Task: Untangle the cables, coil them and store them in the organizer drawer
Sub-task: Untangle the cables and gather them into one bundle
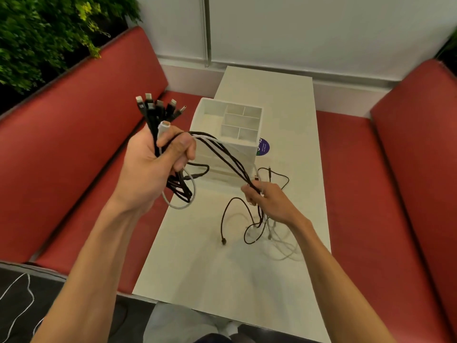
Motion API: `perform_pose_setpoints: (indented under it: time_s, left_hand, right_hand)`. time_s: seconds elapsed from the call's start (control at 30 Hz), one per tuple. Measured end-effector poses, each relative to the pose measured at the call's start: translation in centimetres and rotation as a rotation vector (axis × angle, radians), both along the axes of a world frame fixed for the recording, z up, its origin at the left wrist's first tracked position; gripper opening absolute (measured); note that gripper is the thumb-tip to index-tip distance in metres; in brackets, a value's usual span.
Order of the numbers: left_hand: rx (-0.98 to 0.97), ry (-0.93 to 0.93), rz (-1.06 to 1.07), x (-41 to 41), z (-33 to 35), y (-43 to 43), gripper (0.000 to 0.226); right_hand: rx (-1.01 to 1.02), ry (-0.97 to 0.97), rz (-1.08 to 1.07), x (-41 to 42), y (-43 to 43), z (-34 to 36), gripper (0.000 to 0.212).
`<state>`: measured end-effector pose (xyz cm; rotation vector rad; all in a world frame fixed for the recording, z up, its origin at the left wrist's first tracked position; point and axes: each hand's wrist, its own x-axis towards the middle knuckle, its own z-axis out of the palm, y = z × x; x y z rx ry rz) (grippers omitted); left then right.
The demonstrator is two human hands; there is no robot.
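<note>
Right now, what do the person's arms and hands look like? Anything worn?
Nothing worn. Left hand and right hand: no gloves, no rings or watch showing. Left forearm and right forearm are uncovered to the frame edge; no sleeves, bands or markings.

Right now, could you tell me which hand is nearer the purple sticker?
Right. The right hand is this side of the sticker; the left hand is raised left of the organizer.

Even warm indoor light, soft shadows; wide-angle bending at edges; slight blur throughout.
</note>
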<state>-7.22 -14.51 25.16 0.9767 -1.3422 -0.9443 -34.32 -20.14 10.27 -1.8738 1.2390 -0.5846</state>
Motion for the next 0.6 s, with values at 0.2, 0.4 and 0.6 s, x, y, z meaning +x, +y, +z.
perform_pose_setpoints:
  time_s: [0.2,0.4,0.6]
  left_hand:
    - [0.046,-0.026,0.052,0.2,-1.4,-0.1,0.044]
    - [0.184,-0.499,0.181,1.3,-6.1,-1.3,0.041]
    - [0.401,-0.412,0.192,-0.1,-9.0,-0.8,0.013]
  right_hand:
    - [-0.013,0.108,-0.028,-0.4,-0.5,-2.0,0.051]
    - [-0.070,-0.091,-0.074,-0.2,-1.0,2.8,0.055]
    - [-0.075,-0.243,-0.061,0.8,-1.5,8.5,0.058]
